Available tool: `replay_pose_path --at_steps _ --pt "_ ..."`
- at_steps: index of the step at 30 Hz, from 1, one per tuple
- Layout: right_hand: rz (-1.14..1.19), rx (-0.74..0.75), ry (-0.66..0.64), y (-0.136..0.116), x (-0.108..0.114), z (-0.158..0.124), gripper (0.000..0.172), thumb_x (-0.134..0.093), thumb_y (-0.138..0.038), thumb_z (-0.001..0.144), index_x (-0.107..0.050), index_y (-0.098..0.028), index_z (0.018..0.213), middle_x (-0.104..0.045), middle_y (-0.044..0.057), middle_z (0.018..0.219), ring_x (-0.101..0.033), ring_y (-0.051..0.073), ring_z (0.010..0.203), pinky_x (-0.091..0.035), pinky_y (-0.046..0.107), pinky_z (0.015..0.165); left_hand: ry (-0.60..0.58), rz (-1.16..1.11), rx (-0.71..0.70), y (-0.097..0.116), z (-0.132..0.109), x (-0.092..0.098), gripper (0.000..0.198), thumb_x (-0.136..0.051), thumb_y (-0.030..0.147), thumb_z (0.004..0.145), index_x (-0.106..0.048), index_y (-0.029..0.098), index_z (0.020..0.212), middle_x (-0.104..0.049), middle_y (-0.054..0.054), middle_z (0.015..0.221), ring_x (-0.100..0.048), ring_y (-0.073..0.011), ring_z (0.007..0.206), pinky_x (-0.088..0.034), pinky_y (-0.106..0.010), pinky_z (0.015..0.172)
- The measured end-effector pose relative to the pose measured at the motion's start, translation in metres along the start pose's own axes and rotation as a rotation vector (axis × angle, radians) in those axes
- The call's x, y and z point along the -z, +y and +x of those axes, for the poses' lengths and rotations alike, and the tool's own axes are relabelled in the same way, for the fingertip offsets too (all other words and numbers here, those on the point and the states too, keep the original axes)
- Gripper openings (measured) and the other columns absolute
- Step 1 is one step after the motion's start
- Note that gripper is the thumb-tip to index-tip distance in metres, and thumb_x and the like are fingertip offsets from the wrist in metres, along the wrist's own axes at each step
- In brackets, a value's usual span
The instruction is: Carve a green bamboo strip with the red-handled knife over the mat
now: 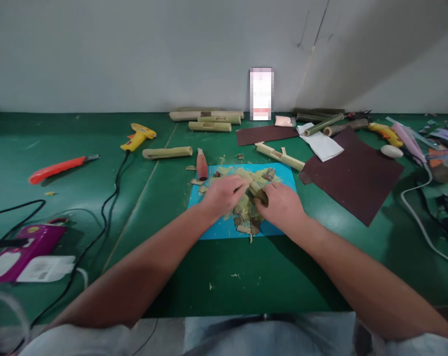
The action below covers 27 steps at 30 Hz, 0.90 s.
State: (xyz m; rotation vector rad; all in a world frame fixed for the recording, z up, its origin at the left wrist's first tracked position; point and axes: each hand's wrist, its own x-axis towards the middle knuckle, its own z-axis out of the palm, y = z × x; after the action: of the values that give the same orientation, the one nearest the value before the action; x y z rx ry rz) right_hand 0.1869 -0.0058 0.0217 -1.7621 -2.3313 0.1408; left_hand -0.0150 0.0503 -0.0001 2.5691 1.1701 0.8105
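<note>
Both my hands meet over a blue cutting mat (283, 174) on the green table. My left hand (224, 195) grips one end of a short bamboo piece (256, 191); my right hand (281, 203) closes on its other end, and whether it also holds a tool is hidden. Pale shavings and brown bark chips (246, 220) litter the mat beneath my hands. A red-handled knife (201, 165) lies at the mat's upper left corner.
Several bamboo tubes (209, 121) lie along the back wall, one (167, 152) nearer. Yellow glue gun (137, 137) and orange utility knife (57, 169) sit left. Dark sandpaper sheets (353, 175) lie right. Black cables (109, 207), a purple box (20, 249) and a white cable (417, 217) flank me.
</note>
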Motion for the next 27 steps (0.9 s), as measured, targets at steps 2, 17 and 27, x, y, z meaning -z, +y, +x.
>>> replay_pose_path --at_steps 2,17,27 --pt "0.002 0.009 0.010 0.000 0.000 0.000 0.023 -0.058 -0.036 0.094 -0.069 -0.016 0.093 -0.072 0.011 0.094 -0.064 0.024 0.092 -0.042 0.034 0.076 0.044 0.034 0.057 0.000 0.001 0.001 0.029 -0.051 0.030 0.102 -0.077 0.019 0.109 -0.078 -0.009 0.096 -0.072 -0.0230 0.092 -0.058 -0.034 0.082" --pt "-0.008 0.014 0.019 0.001 -0.001 0.000 0.024 -0.057 -0.035 0.094 -0.070 -0.015 0.092 -0.073 0.012 0.093 -0.064 0.024 0.089 -0.042 0.035 0.074 -0.044 -0.101 0.008 0.004 -0.001 -0.001 0.029 -0.050 0.030 0.102 -0.076 0.022 0.111 -0.078 -0.007 0.104 -0.073 -0.0224 0.097 -0.058 -0.034 0.087" --pt "-0.036 0.011 0.009 0.000 -0.001 -0.001 0.025 -0.057 -0.036 0.095 -0.070 -0.015 0.093 -0.073 0.012 0.092 -0.064 0.024 0.087 -0.039 0.034 0.072 -0.020 -0.006 0.039 0.011 -0.003 -0.002 0.029 -0.050 0.028 0.102 -0.075 0.020 0.114 -0.078 -0.009 0.104 -0.073 -0.0226 0.096 -0.058 -0.033 0.084"
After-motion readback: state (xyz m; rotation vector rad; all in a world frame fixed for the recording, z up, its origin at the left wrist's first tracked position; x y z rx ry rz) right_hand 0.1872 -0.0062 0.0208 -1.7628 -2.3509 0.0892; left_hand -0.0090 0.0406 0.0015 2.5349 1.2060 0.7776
